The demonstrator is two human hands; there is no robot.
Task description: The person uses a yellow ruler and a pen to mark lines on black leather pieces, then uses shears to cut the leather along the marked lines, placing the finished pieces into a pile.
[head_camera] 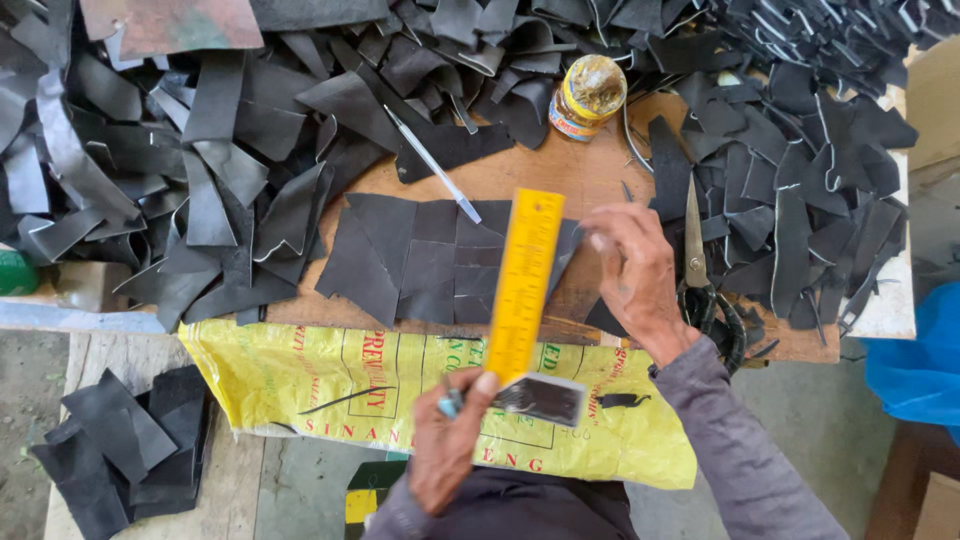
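Black leather offcuts lie heaped over most of the wooden counter [560, 175], leaving a bare patch in the middle where flat squares of leather [420, 260] lie edge to edge. A yellow ruler [525, 285] lies across these squares, its long axis running from the far side toward the person, tilted a little to the right at the top. The left hand [445, 440] pins the ruler's near end: the thumb presses on it, the other fingers curled, with what looks like a small blue-tipped tool tucked in them. A small dark piece [545, 398] lies just right of that thumb, on the yellow printed sack [330, 385] that hangs over the counter's front edge. The right hand [635, 275] is just right of the ruler's middle, fingers bent and pressing down on the leather at the ruler's edge; whether they pinch anything cannot be told. Scissors [700, 270] lie just right of that hand, the nearer one to them. A pen-like knife [432, 165] lies diagonally beyond the squares, and a glue jar [588, 95] stands farther back. More leather is stacked on a low board [130, 440] at left, above a concrete floor.
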